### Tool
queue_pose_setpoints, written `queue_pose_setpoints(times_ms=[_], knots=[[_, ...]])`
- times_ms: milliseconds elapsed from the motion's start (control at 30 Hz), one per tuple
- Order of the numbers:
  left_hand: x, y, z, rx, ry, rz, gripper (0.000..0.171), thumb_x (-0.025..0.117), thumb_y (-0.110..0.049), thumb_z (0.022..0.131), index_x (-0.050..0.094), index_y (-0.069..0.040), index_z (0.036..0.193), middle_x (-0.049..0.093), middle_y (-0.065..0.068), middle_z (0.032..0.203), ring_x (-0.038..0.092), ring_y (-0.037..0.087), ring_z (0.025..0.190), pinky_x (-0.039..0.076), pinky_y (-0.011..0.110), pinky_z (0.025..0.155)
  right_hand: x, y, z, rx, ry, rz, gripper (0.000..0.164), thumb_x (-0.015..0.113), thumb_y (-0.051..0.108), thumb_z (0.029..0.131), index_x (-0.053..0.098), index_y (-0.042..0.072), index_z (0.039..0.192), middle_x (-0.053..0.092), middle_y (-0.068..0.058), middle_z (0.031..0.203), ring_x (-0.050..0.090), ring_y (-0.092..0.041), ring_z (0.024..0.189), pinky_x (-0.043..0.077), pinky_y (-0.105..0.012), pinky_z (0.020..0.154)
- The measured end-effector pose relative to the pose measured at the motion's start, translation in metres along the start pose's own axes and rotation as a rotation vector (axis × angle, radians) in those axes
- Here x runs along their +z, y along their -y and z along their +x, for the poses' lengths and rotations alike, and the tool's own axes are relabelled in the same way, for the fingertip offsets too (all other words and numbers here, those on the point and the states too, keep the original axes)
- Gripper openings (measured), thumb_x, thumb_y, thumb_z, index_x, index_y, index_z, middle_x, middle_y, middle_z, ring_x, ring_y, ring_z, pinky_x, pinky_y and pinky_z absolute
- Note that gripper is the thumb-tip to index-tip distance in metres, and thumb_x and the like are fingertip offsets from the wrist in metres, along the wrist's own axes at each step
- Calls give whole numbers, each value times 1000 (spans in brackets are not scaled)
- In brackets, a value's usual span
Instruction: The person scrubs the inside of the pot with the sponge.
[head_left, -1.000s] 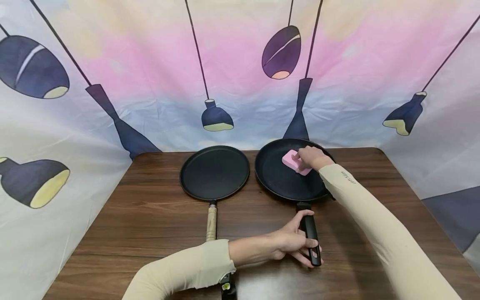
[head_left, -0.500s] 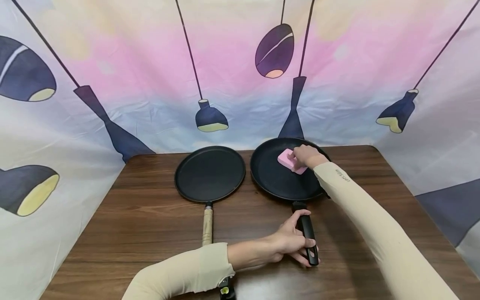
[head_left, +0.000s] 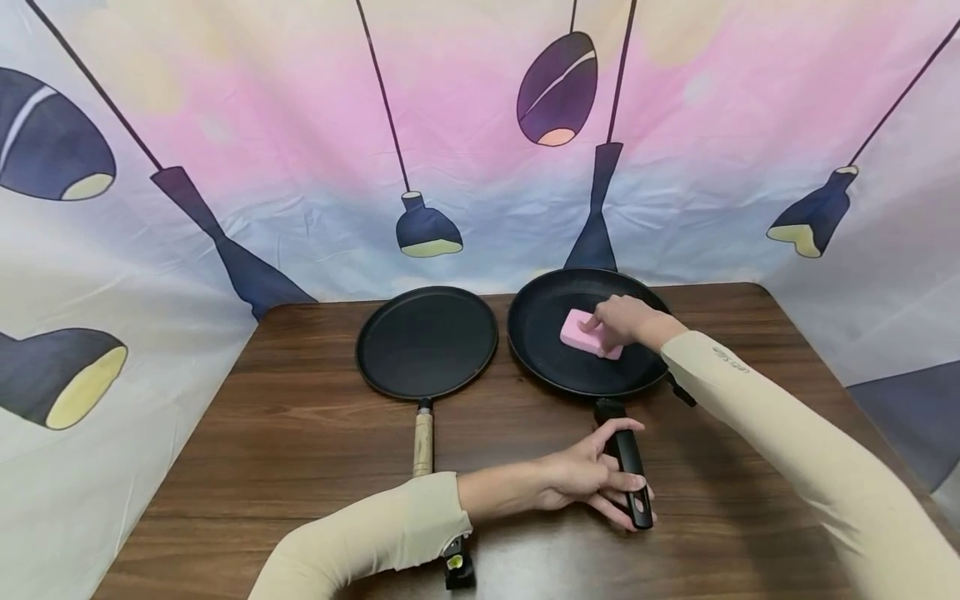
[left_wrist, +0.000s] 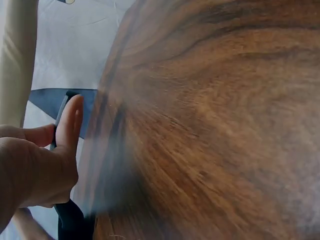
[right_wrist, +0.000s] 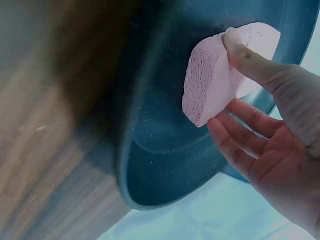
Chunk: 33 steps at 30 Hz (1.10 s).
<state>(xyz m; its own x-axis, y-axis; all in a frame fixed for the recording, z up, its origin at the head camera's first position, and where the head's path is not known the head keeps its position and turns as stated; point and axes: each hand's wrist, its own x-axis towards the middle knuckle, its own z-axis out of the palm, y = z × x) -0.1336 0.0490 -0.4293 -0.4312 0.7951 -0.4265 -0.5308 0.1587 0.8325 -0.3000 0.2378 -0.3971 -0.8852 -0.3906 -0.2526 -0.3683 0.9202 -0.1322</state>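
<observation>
In the head view, my right hand holds a pink sponge against the inside of a black frying pan. The right wrist view shows the thumb on one side of the sponge and fingers touching its other side; the sponge bends under the grip. My left hand holds the pan's black handle, thumb and fingers on either side of it. From the left wrist, part of that handle is hidden behind the hand.
A second, flatter black pan with a pale wooden handle lies to the left, its handle end covered by my left forearm. Both pans rest on a brown wooden table. A cloth printed with lamps hangs behind.
The right hand and sponge have shifted a little toward the near side of the pan. The left hand keeps its hold on the handle. The head view has tilted slightly.
</observation>
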Motion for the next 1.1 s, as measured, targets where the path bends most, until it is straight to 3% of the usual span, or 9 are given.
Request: queue_pose_setpoints(times_ms=[67, 167, 300, 400, 500, 700, 867, 967, 1100], knots=[[0, -2, 0, -19, 9, 11, 55, 54, 2, 103, 38, -30, 145, 69, 28, 123, 63, 54, 117, 58, 61, 92, 1, 4, -10, -62, 15, 3, 53, 83, 9, 82, 69, 13, 133, 64, -23, 137, 63, -23, 82, 56, -37, 76], [-1, -4, 0, -34, 10, 23, 47, 52, 2, 104, 43, -27, 140, 68, 27, 124, 63, 53, 118, 56, 61, 94, 3, 11, -25, -144, 39, 16, 50, 78, -2, 82, 72, 13, 129, 67, -22, 132, 58, -17, 74, 51, -29, 68], [-3, -3, 1, -18, 7, 22, 41, 52, 2, 104, 44, -23, 135, 67, 28, 126, 62, 54, 118, 56, 61, 94, 6, 17, -37, -252, 24, 27, 46, 73, -12, 83, 76, 12, 123, 73, -18, 120, 69, -22, 96, 63, -37, 84], [-3, -3, 2, 12, -1, 20, 37, 52, 2, 104, 45, -20, 133, 67, 28, 126, 63, 54, 117, 58, 59, 92, 10, 20, -35, -293, -7, 62, 45, 74, -14, 83, 76, 10, 121, 71, -18, 117, 68, -32, 110, 60, -47, 97], [-3, -4, 3, 33, -4, 21, 35, 52, 2, 104, 46, -18, 132, 67, 28, 124, 64, 53, 117, 58, 58, 91, 11, 26, -25, -306, -25, 85, 46, 75, -13, 82, 76, 9, 122, 68, -20, 119, 66, -35, 112, 59, -49, 97], [-2, -2, 4, 6, 14, 12, 37, 51, 1, 104, 45, -21, 133, 66, 27, 127, 62, 53, 120, 56, 60, 95, 7, 37, 13, -223, -18, 81, 52, 77, -5, 85, 68, 11, 134, 63, -23, 126, 62, -36, 118, 57, -45, 96], [2, 3, 2, 11, 28, 1, 39, 51, 1, 104, 46, -24, 134, 67, 24, 123, 61, 53, 121, 57, 57, 95, -2, 34, 44, -40, 9, 153, 55, 75, 0, 90, 61, 10, 142, 56, -25, 144, 58, -33, 115, 52, -41, 93], [3, 5, 1, 16, 29, -6, 39, 52, 1, 104, 47, -24, 134, 68, 21, 121, 61, 53, 121, 59, 54, 93, -6, 30, 50, 50, 43, 191, 58, 74, 1, 91, 57, 12, 145, 48, -21, 155, 53, -31, 110, 48, -40, 90], [2, 4, 0, 16, 11, -17, 40, 51, 1, 104, 48, -25, 134, 69, 19, 119, 62, 52, 121, 59, 54, 92, -6, 29, 52, 39, 42, 160, 58, 74, 3, 91, 57, 15, 145, 48, -21, 155, 52, -30, 109, 46, -40, 89]])
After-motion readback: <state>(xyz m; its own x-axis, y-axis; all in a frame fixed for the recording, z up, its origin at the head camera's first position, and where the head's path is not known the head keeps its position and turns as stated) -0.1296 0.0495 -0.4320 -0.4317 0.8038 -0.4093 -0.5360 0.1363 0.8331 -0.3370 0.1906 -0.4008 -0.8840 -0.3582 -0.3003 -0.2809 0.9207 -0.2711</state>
